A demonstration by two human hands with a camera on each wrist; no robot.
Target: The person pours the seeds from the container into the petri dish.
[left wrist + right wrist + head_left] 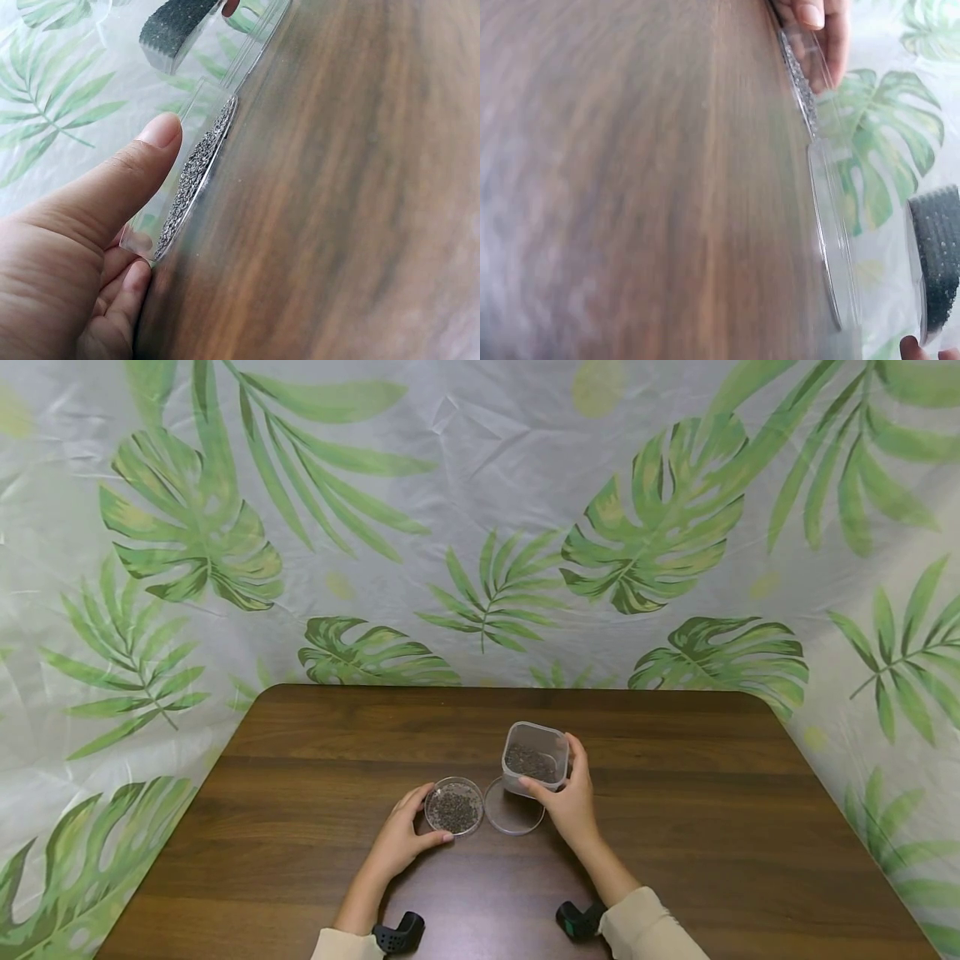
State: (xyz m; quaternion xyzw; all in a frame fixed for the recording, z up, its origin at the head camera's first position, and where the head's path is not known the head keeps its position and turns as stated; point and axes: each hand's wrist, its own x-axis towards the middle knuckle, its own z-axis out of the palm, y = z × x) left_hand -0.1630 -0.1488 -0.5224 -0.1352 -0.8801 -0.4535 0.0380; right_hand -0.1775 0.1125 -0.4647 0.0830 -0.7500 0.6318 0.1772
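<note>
My left hand [401,839] grips a round clear petri dish [454,807] at its left side, thumb at the near rim and fingers at the far side. Dark grey granules [196,172] lie spread across the dish, which rests on the table. Beside it on the right sits a second, shallow clear dish or lid [514,814], with no granules visible in it. Over the far edge of that one, my right hand [573,797] holds a square clear plastic container [536,756], tilted and off the table. Dark granules cover part of its inside. In the right wrist view, only fingertips [930,351] of this hand show.
The brown wooden table [300,752] has rounded far corners. Behind it hangs a pale sheet [495,468] printed with green leaves. A black wrist device [401,933] is on the left wrist and another black device [579,920] on the right.
</note>
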